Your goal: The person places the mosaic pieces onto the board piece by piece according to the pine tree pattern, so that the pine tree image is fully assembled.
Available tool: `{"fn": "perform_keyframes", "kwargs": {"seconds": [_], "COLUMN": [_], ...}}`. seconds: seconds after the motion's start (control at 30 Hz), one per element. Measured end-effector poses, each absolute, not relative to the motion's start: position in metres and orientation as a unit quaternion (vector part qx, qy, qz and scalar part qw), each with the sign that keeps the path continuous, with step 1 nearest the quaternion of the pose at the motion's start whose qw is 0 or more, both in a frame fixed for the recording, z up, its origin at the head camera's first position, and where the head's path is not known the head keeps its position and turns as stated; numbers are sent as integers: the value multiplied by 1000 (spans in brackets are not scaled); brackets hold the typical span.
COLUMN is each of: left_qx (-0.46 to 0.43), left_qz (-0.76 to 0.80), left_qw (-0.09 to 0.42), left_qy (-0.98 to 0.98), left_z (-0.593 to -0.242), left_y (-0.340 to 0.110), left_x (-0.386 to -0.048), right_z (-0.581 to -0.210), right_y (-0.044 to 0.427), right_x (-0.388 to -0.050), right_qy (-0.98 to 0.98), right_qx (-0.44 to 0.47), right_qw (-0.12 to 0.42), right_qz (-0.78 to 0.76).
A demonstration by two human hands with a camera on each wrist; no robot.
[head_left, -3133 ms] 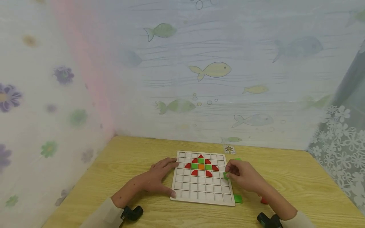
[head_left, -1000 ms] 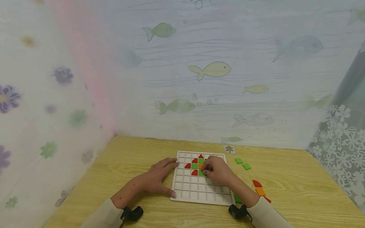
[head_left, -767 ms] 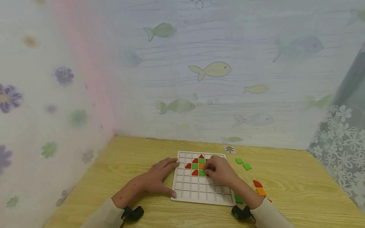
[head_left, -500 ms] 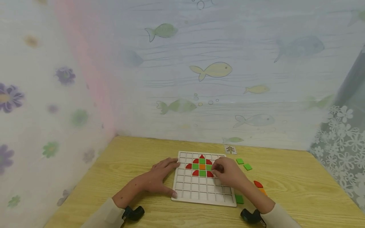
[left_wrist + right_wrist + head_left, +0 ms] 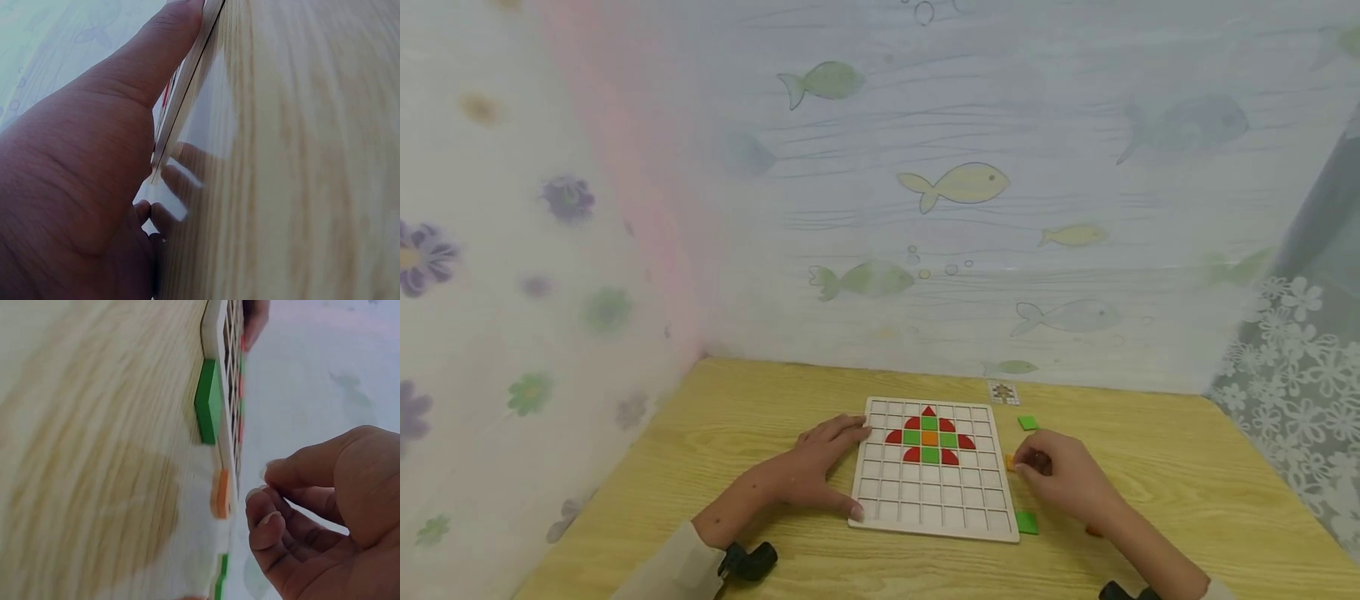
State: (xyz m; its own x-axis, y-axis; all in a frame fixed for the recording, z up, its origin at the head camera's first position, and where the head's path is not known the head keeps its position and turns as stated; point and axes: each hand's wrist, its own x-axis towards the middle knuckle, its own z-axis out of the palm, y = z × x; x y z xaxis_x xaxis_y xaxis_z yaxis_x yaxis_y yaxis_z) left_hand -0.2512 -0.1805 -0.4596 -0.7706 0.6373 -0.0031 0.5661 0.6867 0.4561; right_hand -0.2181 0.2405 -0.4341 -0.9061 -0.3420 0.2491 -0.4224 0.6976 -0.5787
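Note:
A pale wooden grid board [image 5: 898, 508] bears red rounded pieces, a red triangle [image 5: 928, 412], green squares and an orange square [image 5: 929, 437]. My left hand [image 5: 808, 467], thumb and fingers spread, touches its left edge; in the left wrist view the thumb of the left hand [image 5: 81, 162] lies along that edge. Right of the board, my right hand [image 5: 1063, 475] has curled fingers beside an orange piece [image 5: 1010, 462]. In the right wrist view the right hand [image 5: 325, 512] shows thumb and fingertips close together above the orange piece [image 5: 223, 494], with nothing visible between them.
A small pattern card [image 5: 1003, 392] lies behind the board on the wooden table [image 5: 760, 400]. One green square [image 5: 1027, 423] lies at the back right, another [image 5: 1027, 522] at the board's lower right corner. A red piece [image 5: 1093, 529] shows partly under the right forearm.
A green square now sits in the board below the orange one, where my right hand had been. That hand has moved right, off the board. The left hand stays in place.

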Motion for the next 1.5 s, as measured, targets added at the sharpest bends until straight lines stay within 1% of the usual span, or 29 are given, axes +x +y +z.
{"fn": "perform_keyframes", "kwargs": {"seconds": [0.37,0.83,0.97,1.17,1.5], "left_qx": [331,331,327,326,330], "left_qz": [221,220,217,221,218], "left_qw": [83,79,82,83,79], "left_qy": [913,914,916,915,915], "left_z": [-454,-451,-452,-452,-451], "left_y": [-181,-180,-181,-180,-179], "left_x": [-248,-247,-247,-246,-246], "right_z": [-432,-429,-429,-429,-430], "right_y": [279,317,320,318,315], "right_x": [-198,-182,-181,-179,-180], "right_qy": [-933,-953,-960,-969,-966], "right_qx": [162,109,87,59,85], "right_qw": [38,-16,-36,-51,-56], "right_qz": [318,282,263,234,239]}}
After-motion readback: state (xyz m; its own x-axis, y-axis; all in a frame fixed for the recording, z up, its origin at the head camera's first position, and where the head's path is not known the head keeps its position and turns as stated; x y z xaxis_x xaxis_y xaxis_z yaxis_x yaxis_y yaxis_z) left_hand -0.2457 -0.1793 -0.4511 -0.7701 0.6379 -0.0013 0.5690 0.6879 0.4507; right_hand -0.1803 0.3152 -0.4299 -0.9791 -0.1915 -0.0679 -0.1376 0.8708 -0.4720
